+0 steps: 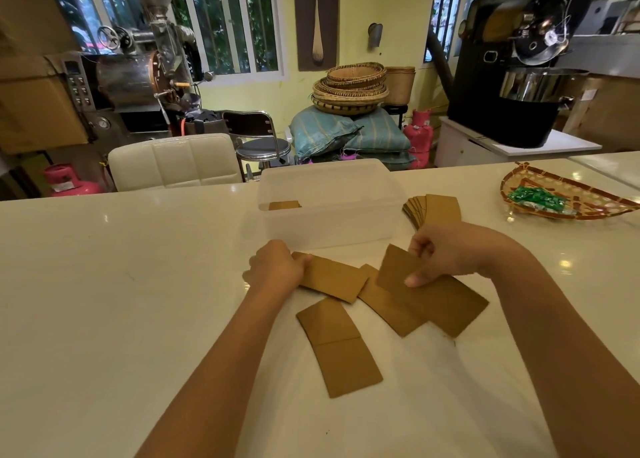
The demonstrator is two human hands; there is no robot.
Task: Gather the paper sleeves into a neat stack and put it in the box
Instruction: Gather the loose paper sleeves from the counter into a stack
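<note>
while the left hand [275, 267] curls its fingers [304, 260] over the left end of a flat brown paper sleeve [334, 279] lying on the glossy white worktop [104, 284], the right hand [446, 253] pinches the far edge of another brown sleeve [398, 270] between thumb and fingers, holding it tilted with its far end raised off the surface. under and just right of that lifted piece, two more brown sleeves [436, 305] lie overlapping, slanting toward the near right. a fifth sleeve with a crease across its middle [339, 346] lies nearer, between the two forearms, apart from either hand. the translucent white plastic box [329, 211] stands open just beyond the hands, and a brown sleeve edge [284, 205] shows inside it at the left. right of the box, touching or nearly touching its side, a fanned pile of brown sleeves [433, 209] rests on the worktop. far to the right sits a shallow woven bamboo tray [568, 201] holding a green packet [533, 197].
</note>
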